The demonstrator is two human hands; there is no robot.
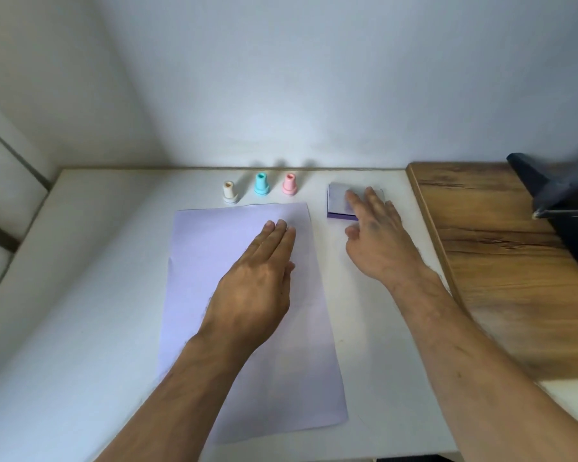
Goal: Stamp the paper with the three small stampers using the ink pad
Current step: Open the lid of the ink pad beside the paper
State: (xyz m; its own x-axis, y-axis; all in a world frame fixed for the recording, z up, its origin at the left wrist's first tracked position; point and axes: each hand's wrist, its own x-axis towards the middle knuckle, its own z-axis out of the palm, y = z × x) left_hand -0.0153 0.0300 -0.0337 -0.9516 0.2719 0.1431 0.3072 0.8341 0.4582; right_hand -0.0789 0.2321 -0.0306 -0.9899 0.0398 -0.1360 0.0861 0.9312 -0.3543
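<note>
A pale lilac sheet of paper (214,248) lies lengthwise on the white table (90,261). My left hand (261,278) rests flat on the sheet's upper half, fingers together, holding nothing. Behind the paper stand three small stampers in a row: a cream one (230,192), a blue one (261,184) and a pink one (289,184). To their right sits the ink pad (337,201), purple with a greyish lid. My right hand (377,238) hovers over the pad's right part with fingers spread, covering that part; whether it touches the lid I cannot tell.
White walls close the table at the back and left. A wooden surface (501,261) adjoins the table on the right, with a dark stand (568,211) on it.
</note>
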